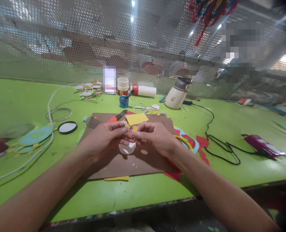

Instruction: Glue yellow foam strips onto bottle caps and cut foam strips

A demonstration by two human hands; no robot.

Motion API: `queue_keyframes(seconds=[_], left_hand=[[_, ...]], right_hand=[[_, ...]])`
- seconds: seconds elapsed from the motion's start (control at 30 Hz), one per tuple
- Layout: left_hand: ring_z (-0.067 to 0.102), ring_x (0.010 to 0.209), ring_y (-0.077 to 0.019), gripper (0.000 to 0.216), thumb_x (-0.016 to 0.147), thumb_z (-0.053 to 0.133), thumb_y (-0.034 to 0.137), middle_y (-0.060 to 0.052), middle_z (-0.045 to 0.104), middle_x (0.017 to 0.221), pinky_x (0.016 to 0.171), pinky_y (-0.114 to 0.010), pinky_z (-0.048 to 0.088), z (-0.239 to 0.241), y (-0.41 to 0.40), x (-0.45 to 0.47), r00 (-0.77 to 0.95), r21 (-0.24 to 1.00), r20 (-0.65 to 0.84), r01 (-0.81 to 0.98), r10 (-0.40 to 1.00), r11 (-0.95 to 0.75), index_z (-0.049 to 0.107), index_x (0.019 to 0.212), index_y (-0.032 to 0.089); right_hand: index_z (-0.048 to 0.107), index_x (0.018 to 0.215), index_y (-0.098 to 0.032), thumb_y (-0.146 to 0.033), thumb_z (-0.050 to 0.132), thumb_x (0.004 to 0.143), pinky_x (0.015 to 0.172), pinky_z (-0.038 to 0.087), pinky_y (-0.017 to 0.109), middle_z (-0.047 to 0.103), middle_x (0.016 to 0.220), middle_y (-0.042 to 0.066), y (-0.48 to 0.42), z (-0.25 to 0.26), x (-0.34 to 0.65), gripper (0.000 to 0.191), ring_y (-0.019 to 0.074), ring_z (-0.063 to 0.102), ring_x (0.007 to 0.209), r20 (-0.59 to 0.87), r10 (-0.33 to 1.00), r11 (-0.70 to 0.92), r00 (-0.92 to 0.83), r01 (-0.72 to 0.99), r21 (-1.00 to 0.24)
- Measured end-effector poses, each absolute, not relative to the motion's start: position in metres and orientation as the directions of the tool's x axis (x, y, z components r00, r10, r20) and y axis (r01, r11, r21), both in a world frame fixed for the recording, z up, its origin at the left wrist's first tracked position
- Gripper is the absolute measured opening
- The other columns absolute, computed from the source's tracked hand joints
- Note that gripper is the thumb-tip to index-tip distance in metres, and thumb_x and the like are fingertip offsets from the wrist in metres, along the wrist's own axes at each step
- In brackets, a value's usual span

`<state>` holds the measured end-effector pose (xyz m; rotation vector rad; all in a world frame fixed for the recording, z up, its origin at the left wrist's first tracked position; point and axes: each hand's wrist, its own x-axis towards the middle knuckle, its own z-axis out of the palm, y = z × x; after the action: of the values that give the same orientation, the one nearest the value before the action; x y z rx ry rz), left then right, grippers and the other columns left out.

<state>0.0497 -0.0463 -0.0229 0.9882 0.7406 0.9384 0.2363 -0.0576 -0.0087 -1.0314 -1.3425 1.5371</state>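
Note:
My left hand [109, 135] and my right hand [154, 135] meet over a brown board [143, 164]. Between the right thumb and fingers is a small yellow piece [134, 129], perhaps paper or foam. The left fingertips pinch a small yellow bit too, largely covered by the fingers. Under the hands lies a round white disc [127, 149] with a thin rim. A yellow sheet [137, 119] rests on the board just beyond the fingers, beside an orange and black utility knife [117, 116]. Yellow scissor handles [186, 141] show partly behind my right wrist.
Farther back stand a phone [109, 80], stacked paper cups [123, 86], a blue jar [124, 101] and a white bottle [178, 92]. Red paper scraps [202, 148] and a black cable [212, 138] lie at right. A white cable [51, 125] crosses the left side.

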Motion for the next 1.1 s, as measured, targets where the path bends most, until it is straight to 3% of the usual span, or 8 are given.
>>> queue_keyframes(seconds=[0.13, 0.33, 0.57, 0.8, 1.1], left_hand=[[0.068, 0.064, -0.0135, 0.005, 0.081, 0.067, 0.008, -0.010, 0.072, 0.077, 0.063, -0.022, 0.057, -0.0200, -0.0448, 0.0498, 0.450, 0.914, -0.129, -0.292, 0.884, 0.282, 0.072, 0.081, 0.010], [0.066, 0.066, -0.0147, 0.013, 0.081, 0.059, 0.004, -0.011, 0.070, 0.073, 0.056, -0.021, 0.054, -0.0166, -0.0446, 0.0505, 0.487, 0.895, -0.203, -0.259, 0.849, 0.363, 0.071, 0.077, 0.008], [0.061, 0.059, -0.0104, 0.013, 0.082, 0.071, 0.021, -0.008, 0.066, 0.070, 0.048, -0.016, 0.046, -0.0189, -0.0473, 0.0535, 0.485, 0.914, -0.207, -0.215, 0.850, 0.345, 0.069, 0.077, 0.009], [0.050, 0.041, -0.0104, 0.023, 0.075, 0.078, 0.031, 0.000, 0.060, 0.056, 0.037, -0.023, 0.045, -0.0187, -0.0526, 0.0543, 0.432, 0.947, -0.240, -0.092, 0.869, 0.308, 0.060, 0.073, 0.016], [0.056, 0.049, -0.0094, 0.010, 0.081, 0.069, 0.020, -0.004, 0.067, 0.061, 0.052, -0.023, 0.051, -0.0225, -0.0528, 0.0545, 0.409, 0.963, -0.164, -0.132, 0.898, 0.236, 0.064, 0.075, 0.014]], right_hand=[[0.066, 0.068, -0.015, -0.040, 0.087, 0.059, 0.056, 0.039, 0.025, 0.061, 0.060, -0.003, -0.0550, -0.0105, 0.2368, 0.034, 0.0090, 0.050, 0.056, -0.069, 0.949, -0.094, -0.307, -0.066, -0.993], [0.066, 0.064, -0.016, -0.037, 0.083, 0.062, 0.054, 0.037, 0.026, 0.058, 0.056, -0.003, -0.0529, -0.0137, 0.2379, 0.028, 0.0094, 0.048, 0.052, -0.078, 0.947, -0.090, -0.313, -0.026, -0.996], [0.066, 0.065, -0.016, -0.038, 0.077, 0.067, 0.052, 0.034, 0.026, 0.057, 0.053, -0.003, -0.0521, -0.0172, 0.2385, 0.024, 0.0099, 0.046, 0.051, -0.119, 0.933, -0.087, -0.340, 0.107, -0.990], [0.068, 0.070, -0.016, -0.032, 0.073, 0.068, 0.054, 0.035, 0.026, 0.059, 0.057, -0.003, -0.0564, -0.0154, 0.2357, 0.018, 0.0098, 0.048, 0.054, -0.130, 0.922, -0.090, -0.366, 0.126, -0.988], [0.069, 0.071, -0.015, -0.033, 0.073, 0.071, 0.055, 0.037, 0.026, 0.059, 0.057, -0.002, -0.0540, -0.0121, 0.2379, 0.019, 0.0100, 0.049, 0.054, -0.105, 0.928, -0.059, -0.356, 0.137, -0.989]])
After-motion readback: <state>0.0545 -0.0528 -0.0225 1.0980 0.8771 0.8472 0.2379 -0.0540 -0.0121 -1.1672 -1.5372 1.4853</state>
